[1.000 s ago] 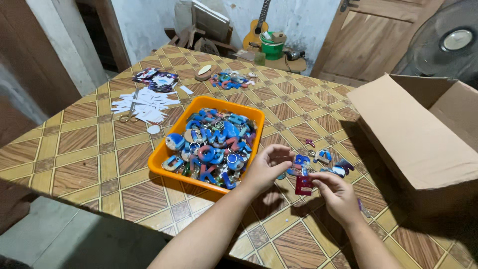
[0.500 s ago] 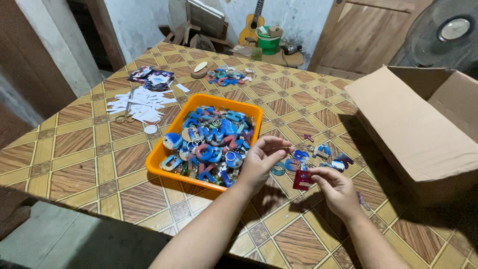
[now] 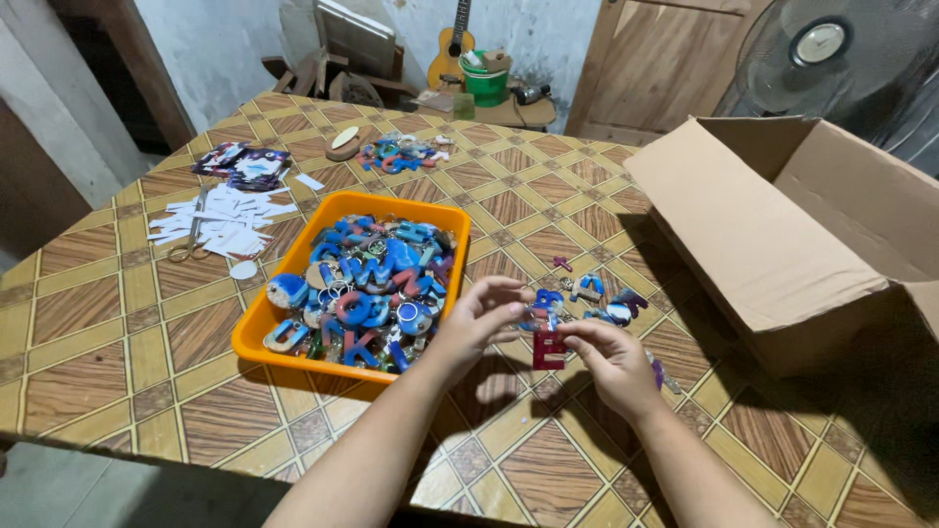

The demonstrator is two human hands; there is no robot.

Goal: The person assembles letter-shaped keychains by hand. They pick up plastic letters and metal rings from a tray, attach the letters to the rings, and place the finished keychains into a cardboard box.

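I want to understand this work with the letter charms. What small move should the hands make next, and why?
Probably lower the dark red letter piece onto the small pile of charms beside the orange tray. The right hand holds it above the table, the left hand pinches near its top, and loose finished-looking pieces already lie there.

orange tray (image 3: pixel 262 319), dark red letter (image 3: pixel 548 348) (glossy), brown box (image 3: pixel 743 235)

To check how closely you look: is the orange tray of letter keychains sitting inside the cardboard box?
No: the orange tray sits on the table, to the left of both hands, while the cardboard box lies apart at the right.
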